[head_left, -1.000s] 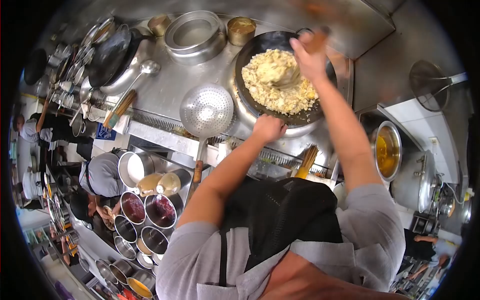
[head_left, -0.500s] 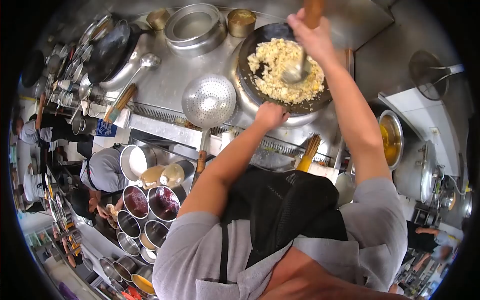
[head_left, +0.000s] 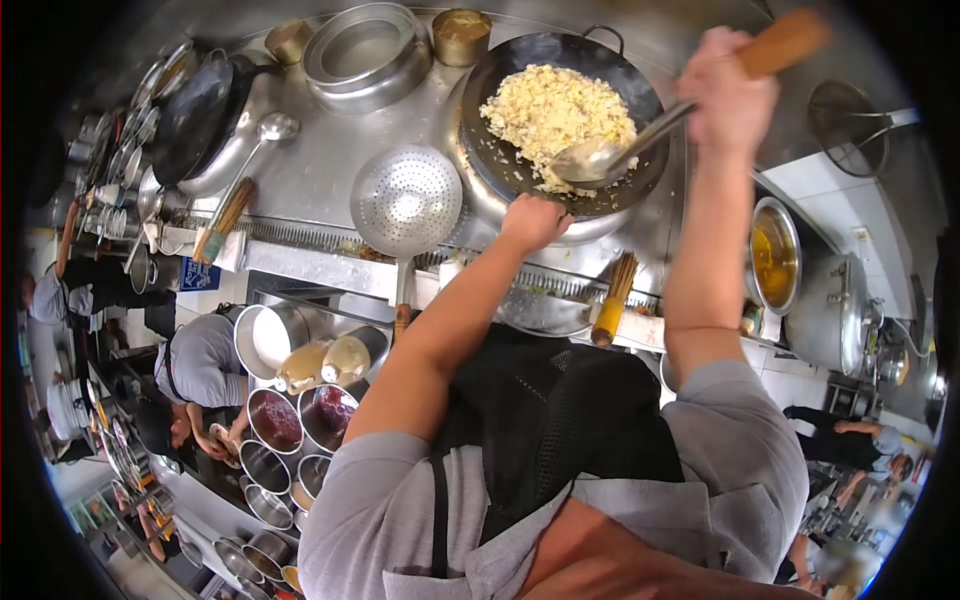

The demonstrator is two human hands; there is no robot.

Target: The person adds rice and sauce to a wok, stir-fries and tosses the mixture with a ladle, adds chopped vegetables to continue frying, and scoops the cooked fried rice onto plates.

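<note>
Head camera: I find the food (head_left: 560, 105), a pale yellow mass of small pieces, heaped in the dark wok (head_left: 640, 88). Most of it lies together toward the far left, and stray bits cling to the near wall. I judge the mixing well along, since the pieces look loose and fairly even. The loose bits lie outside the main heap, and I see none of the food in another dish. How cooked it is I can't tell.

The ladle (head_left: 590, 165) has its bowl at the near edge of the heap. My right hand (head_left: 735, 100) is closed on its handle, near the wooden end, up beyond the wok's right side. My left hand (head_left: 535, 221) is folded tight on the wok's near edge; its fingers hide just what they grip there.

Left of the wok lies a perforated skimmer (head_left: 407, 200), and nearer my body a bamboo brush (head_left: 610, 310). A metal cup (head_left: 461, 38) stands just beyond, beside stacked pots (head_left: 350, 92). Far left, another person (head_left: 205, 360) bends over a bowl.
</note>
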